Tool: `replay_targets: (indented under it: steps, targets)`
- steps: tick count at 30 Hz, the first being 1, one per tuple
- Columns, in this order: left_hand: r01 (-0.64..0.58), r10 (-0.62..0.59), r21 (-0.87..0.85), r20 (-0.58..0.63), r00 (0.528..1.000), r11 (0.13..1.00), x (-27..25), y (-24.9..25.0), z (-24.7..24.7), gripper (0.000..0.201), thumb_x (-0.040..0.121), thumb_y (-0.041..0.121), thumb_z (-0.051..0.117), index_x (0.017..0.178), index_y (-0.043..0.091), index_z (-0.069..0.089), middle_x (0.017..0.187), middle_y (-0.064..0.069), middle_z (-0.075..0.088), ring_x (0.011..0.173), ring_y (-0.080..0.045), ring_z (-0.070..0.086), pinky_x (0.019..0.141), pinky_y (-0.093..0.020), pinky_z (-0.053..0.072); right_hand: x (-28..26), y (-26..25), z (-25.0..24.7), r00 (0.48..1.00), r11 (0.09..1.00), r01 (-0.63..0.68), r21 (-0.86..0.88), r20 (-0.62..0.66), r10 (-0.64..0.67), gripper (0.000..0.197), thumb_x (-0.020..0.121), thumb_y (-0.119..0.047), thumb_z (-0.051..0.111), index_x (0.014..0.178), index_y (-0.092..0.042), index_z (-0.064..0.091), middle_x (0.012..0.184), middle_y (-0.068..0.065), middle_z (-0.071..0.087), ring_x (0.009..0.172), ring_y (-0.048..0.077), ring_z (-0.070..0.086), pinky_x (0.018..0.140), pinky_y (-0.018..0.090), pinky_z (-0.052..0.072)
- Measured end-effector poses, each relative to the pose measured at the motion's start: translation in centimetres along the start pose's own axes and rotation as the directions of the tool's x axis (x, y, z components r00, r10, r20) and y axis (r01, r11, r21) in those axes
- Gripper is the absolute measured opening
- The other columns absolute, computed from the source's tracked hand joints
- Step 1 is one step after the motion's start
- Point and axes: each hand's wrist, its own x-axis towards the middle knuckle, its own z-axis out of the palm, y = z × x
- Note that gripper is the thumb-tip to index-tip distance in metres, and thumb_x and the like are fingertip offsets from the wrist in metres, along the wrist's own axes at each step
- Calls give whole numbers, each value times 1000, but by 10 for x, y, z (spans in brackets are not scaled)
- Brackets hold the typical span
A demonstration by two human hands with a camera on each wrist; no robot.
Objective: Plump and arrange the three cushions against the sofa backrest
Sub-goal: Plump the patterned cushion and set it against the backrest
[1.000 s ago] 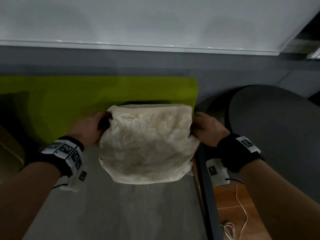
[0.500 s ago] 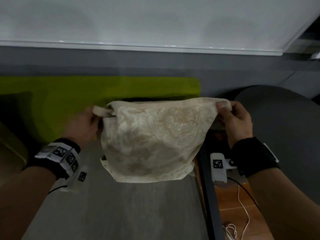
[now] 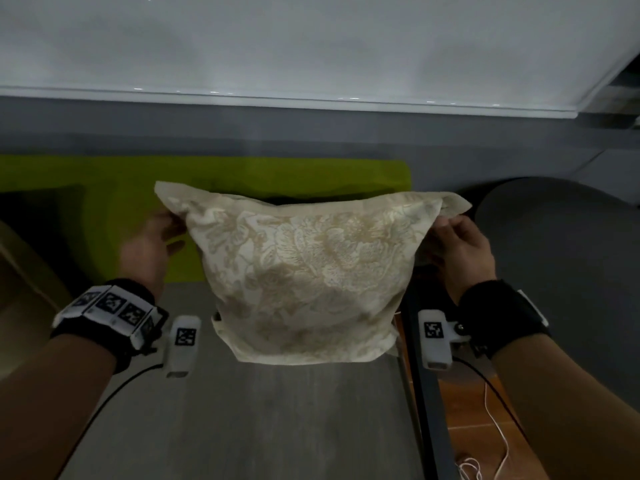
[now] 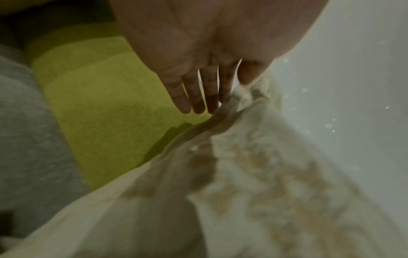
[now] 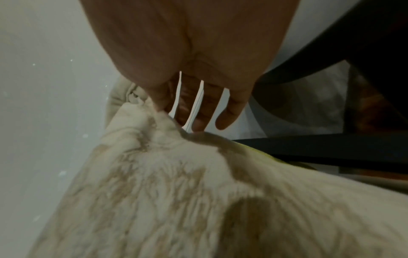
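- We hold the cream cushion [image 3: 304,271] up over the grey seat [image 3: 242,410], in front of the green backrest [image 3: 104,202].
- Our left hand [image 3: 149,247] and right hand [image 3: 460,251] each pinch a top corner between thumb and forefinger, other fingers straight.
- Such thin pinches could slip and the cushion would drop.
- We see no containers.

Both arms fwd; left hand [image 3: 149,245] & right hand [image 3: 459,249] pinching, thumb+forefinger, other fingers straight.

Dark round chair [image 3: 561,244], white cable [image 3: 498,434]
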Motion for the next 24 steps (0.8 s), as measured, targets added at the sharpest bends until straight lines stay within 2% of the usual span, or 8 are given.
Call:
replay_targets:
  steps: [3, 6, 8, 10, 14, 19, 22, 24]
  targets:
    - [7, -49, 190, 219, 975, 982, -14, -24, 10, 20, 97, 35, 54, 101, 50, 68, 114, 9, 68, 111, -21, 63, 101, -45, 48, 1, 13, 1, 991, 987, -45, 154, -118, 64, 7, 102, -31, 61, 102, -25, 65, 106, 8, 75, 104, 33, 72, 82, 46, 60]
    - [166, -171, 44, 175, 970, 985, -24, -40, 24, 36, 104, 35, 48, 138, 26, 55, 130, -1, 64, 118, -23, 61, 97, -38, 48, -7, 41, -4, 981, 974, -185, 131, -37, 191, 21, 99, -27, 61, 117, -26, 70, 119, 7, 76, 112, 31, 71, 95, 50, 58]
    - [239, -236, -36, 84, 968, 970, -27, -53, 26, 46, 104, 35, 45, 145, 16, 49, 137, -7, 61, 124, -27, 58, 100, -39, 48, -19, 60, -8, 959, 960, -278, -16, 50, 279, 22, 99, -21, 61, 117, -25, 72, 118, 9, 76, 109, 32, 73, 98, 54, 58]
    - [219, -218, -6, 43, 975, 976, -30, -66, 23, 40, 102, 39, 45, 136, 21, 58, 134, -10, 62, 123, -30, 58, 105, -46, 46, -28, 75, -10, 955, 951, -275, -144, 77, 288, 17, 98, -16, 65, 109, -25, 74, 109, 8, 78, 103, 33, 74, 96, 57, 58]
    - [62, -59, 33, -73, 996, 998, -38, -68, 22, 22, 104, 37, 48, 88, 25, 59, 95, -2, 66, 96, -30, 64, 90, -47, 54, -22, 81, -22, 992, 895, -126, -427, -75, 104, 9, 87, -45, 71, 90, -37, 73, 93, -7, 77, 94, 22, 73, 91, 51, 60]
    - [61, -66, -37, -149, 987, 997, -30, -59, 25, 27, 102, 43, 50, 99, 19, 61, 103, -2, 69, 98, -22, 67, 88, -43, 56, -7, 80, -22, 980, 941, -168, -295, -151, 128, 19, 75, -54, 70, 88, -41, 73, 96, -4, 78, 98, 25, 74, 93, 53, 59]
    - [197, -209, -141, -73, 975, 970, -29, -60, 28, 32, 101, 47, 47, 111, 25, 67, 111, 2, 71, 110, -25, 65, 87, -39, 55, -13, 82, -13, 959, 956, -282, -84, -28, 281, 41, 72, -64, 74, 103, -37, 78, 113, -1, 78, 110, 25, 72, 102, 52, 56]
    - [197, -200, -156, -3, 980, 968, -25, -58, 28, 43, 97, 56, 48, 124, 27, 66, 119, 4, 71, 112, -21, 65, 87, -36, 53, -13, 74, -8, 962, 964, -264, -11, 65, 264, 62, 67, -74, 78, 115, -35, 77, 121, -2, 76, 116, 24, 71, 105, 49, 53]
